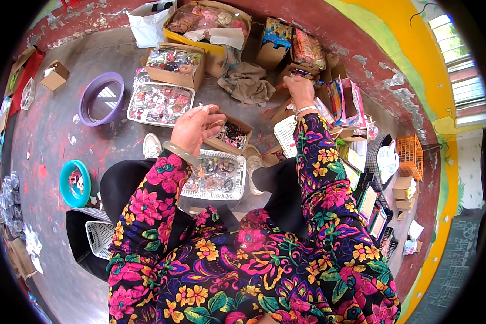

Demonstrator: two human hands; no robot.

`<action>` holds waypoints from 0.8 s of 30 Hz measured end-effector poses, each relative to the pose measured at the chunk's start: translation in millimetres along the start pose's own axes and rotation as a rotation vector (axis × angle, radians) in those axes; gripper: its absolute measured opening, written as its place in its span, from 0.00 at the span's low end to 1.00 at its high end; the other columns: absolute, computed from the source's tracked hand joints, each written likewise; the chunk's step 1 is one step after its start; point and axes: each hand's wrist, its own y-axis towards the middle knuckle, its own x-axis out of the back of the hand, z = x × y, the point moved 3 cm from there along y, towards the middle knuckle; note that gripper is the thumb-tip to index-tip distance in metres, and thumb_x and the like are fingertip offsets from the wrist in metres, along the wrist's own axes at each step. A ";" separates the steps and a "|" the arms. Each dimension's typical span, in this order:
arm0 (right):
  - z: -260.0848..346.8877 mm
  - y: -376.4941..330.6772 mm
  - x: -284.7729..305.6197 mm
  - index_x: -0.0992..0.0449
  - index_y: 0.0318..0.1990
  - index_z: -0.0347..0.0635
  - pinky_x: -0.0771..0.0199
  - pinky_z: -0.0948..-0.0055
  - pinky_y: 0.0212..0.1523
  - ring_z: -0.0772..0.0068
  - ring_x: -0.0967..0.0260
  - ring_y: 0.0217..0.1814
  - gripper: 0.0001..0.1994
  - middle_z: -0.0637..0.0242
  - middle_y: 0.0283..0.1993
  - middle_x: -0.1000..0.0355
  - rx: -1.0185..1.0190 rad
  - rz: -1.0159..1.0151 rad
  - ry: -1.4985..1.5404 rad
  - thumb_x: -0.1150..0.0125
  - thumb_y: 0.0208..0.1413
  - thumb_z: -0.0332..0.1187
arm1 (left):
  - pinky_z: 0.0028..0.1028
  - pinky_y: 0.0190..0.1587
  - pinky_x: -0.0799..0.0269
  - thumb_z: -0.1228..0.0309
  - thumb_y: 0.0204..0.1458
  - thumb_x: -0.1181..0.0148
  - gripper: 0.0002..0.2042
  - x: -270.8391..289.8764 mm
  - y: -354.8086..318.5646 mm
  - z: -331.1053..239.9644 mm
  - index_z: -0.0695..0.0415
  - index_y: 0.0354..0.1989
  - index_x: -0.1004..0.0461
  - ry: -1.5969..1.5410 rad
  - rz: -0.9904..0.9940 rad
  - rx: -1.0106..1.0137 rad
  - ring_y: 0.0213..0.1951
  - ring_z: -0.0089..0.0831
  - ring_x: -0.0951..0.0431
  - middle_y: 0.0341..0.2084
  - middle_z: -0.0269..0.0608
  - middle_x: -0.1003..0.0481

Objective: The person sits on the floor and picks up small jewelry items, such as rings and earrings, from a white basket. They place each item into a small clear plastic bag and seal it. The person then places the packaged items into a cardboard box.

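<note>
A floral blouse (243, 275) lies nearest the camera, with the white packet basket (241, 175) just past it, between the person's shoes. That basket is the landmark for everything here.

The left hand (195, 127) is raised above the basket's far side, fingers curled, thumb and fingertips drawn together around a small whitish bit (203, 108), too small to identify. The right hand (301, 92) is stretched out beyond the basket and to its right, beside a red-patterned package (308, 48); its fingers bend downward, and whether they grip anything I cannot tell.

Beyond the basket stands a small cardboard box (217, 144) of packets; beyond it to the left, a larger white basket (151, 120) is full of them.

The step in hand looks like picking among the small goods. The next move seems to call for a light fingertip pinch on the right, the left hand keeping its bit secure.
</note>
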 end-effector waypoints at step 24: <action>69.6 -58.5 20.0 0.32 0.47 0.40 0.37 0.79 0.39 0.77 0.35 0.39 0.22 0.70 0.39 0.30 -0.125 0.601 1.020 0.37 0.46 0.41 | 0.29 0.44 0.28 0.67 0.57 0.57 0.14 -10.4 -0.1 -3.4 0.66 0.45 0.37 -0.110 0.105 -0.050 0.43 0.35 0.28 0.40 0.51 0.30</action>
